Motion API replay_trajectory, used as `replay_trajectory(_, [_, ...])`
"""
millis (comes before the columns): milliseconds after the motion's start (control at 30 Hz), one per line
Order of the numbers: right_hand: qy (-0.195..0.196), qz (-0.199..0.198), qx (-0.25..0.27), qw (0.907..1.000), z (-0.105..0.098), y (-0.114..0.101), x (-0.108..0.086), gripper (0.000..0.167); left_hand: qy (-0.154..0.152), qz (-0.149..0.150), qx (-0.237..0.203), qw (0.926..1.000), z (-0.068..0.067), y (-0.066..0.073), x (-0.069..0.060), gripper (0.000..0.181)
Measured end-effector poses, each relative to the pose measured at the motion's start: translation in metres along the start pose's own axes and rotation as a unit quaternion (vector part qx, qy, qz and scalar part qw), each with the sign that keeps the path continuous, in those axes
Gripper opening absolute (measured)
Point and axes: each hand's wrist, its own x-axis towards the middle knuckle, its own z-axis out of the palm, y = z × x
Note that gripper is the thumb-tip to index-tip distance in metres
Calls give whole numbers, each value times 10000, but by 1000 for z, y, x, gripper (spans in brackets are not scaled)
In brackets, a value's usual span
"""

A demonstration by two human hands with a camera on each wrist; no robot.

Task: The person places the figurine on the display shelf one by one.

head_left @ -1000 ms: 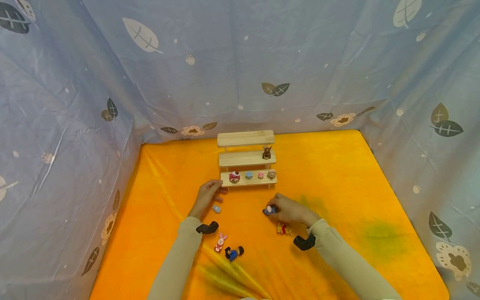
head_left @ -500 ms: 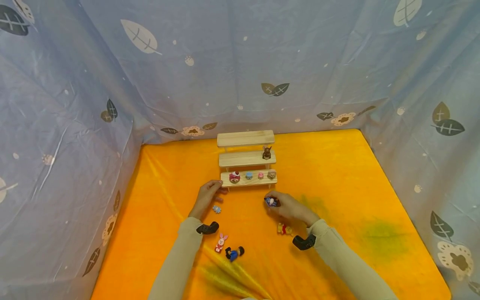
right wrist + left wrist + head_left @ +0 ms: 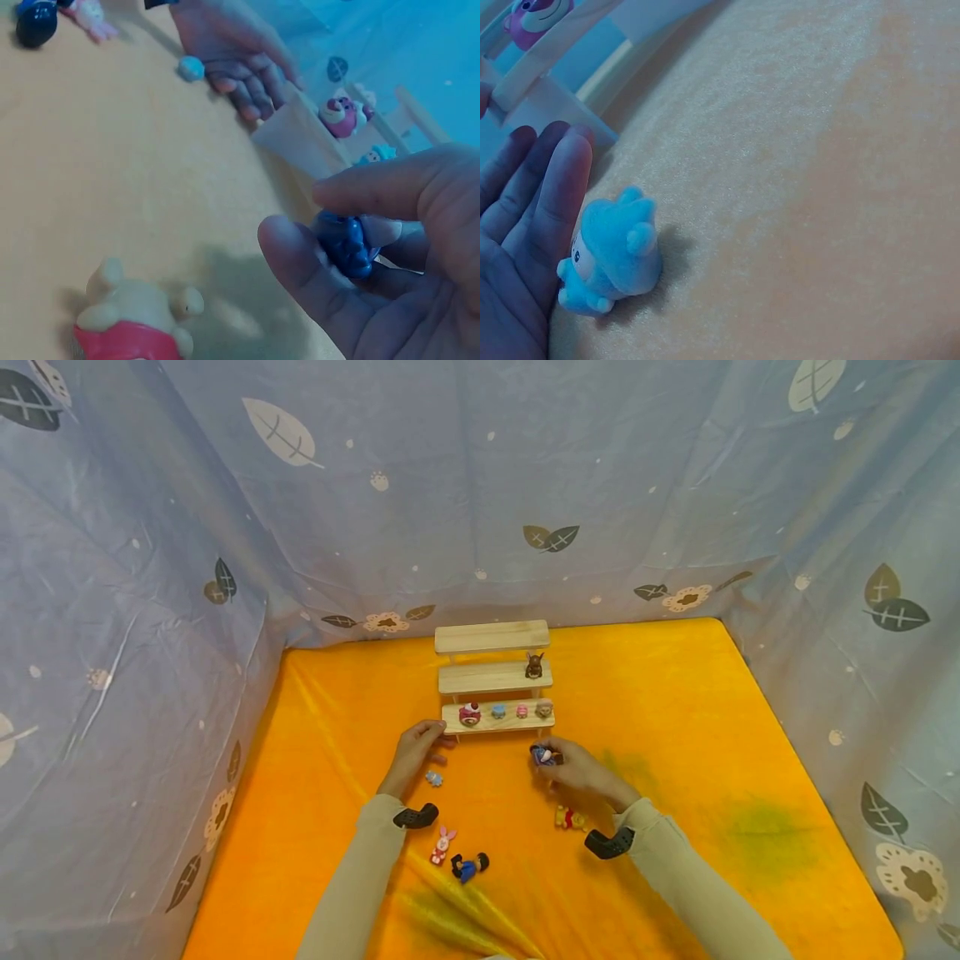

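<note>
My right hand (image 3: 581,770) pinches a small dark-blue toy figurine (image 3: 346,244) with a pale patch between thumb and fingers, above the cloth right of the stepped wooden shelf (image 3: 495,636). A yellow bear figurine (image 3: 568,818) in a red top lies just below this hand. My left hand (image 3: 415,756) is at the left end of the shelf's lowest step, its fingers nearly straight. One fingertip appears to touch the plank's corner. Beside its fingers, a light-blue hooded figurine (image 3: 615,251) lies on the cloth.
On the lowest step stand a magenta figurine (image 3: 469,715), a light-blue one (image 3: 498,712), a pink one (image 3: 522,712) and a beige one (image 3: 543,709). A brown figurine (image 3: 533,667) stands on the middle step. A pink rabbit-eared figurine (image 3: 442,845) and a blue-and-black figurine (image 3: 470,867) lie nearer.
My right hand has lifted the blue figurine and moved it slightly toward the shelf, and the figurine has turned in the fingers. My left hand stays in place.
</note>
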Motion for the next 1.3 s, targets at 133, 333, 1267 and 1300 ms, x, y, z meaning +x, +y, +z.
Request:
replay_trajectory(133, [-71,-23,275,9996,0,0,1,41,-4,12,-5,10000,0,-1,1,35])
replay_trajectory(333, [-33,-215,271,9994,1,0,1,45,9,-2,-17,10000,0,-1,2,34])
replay_trajectory(1267, [21,-470,515,9976,3,-32,0,43,-74,-103,22,9999,-1,3,0,37])
replay_trajectory(1300, [88,-529,382,9978,3,-33,1,41,-58,-80,37,9999,-1,2,0,37])
